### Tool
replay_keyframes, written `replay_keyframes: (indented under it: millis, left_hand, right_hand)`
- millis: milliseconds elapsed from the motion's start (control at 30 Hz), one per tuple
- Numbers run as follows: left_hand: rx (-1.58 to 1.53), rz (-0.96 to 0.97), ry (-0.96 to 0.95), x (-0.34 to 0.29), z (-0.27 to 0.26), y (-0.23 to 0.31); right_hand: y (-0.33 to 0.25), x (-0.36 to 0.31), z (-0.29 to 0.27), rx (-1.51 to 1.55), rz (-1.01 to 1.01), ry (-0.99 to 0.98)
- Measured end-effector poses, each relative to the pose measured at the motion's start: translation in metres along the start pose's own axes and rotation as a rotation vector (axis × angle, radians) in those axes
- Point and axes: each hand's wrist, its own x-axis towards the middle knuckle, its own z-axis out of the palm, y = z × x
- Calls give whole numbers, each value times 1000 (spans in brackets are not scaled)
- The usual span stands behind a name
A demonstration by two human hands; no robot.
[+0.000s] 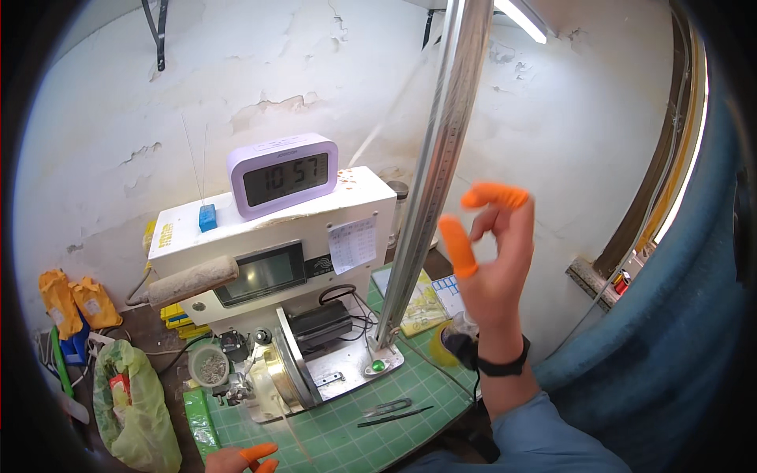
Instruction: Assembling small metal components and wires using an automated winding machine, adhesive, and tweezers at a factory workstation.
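My right hand (490, 256) is raised beside the tall metal pole (430, 169), fingers apart, with orange finger cots on thumb and forefinger and a black band at the wrist. It holds nothing I can make out. Only the orange-tipped fingers of my left hand (244, 457) show at the lower edge, over the green cutting mat (347, 430), holding nothing visible. In front stands a white machine (272, 236) with a dark screen, and a metal wheel (284, 370) is mounted low on its front.
A lilac digital clock (282, 175) and a small blue block (207, 217) sit on the machine. Tweezers (388, 407) and a thin dark tool (394, 416) lie on the mat. A small cup of metal bits (210, 366), a green plastic bag (134, 410) and orange packets (77, 303) are at the left.
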Motion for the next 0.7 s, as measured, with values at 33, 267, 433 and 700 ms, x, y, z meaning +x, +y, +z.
replay_keyframes:
  millis: [33,267,433,700]
  left_hand:
    - [1,6,-1,5,3,4]
    - [6,133,153,16,22,28]
    - [-4,49,175,-1,14,20]
    - [-56,125,192,14,19,35]
  right_hand:
    - [1,14,3,-3,-2,4]
    - [22,18,13,261,274,45]
    - [9,-27,-9,620,458,-167]
    - [15,6,-2,454,273,31]
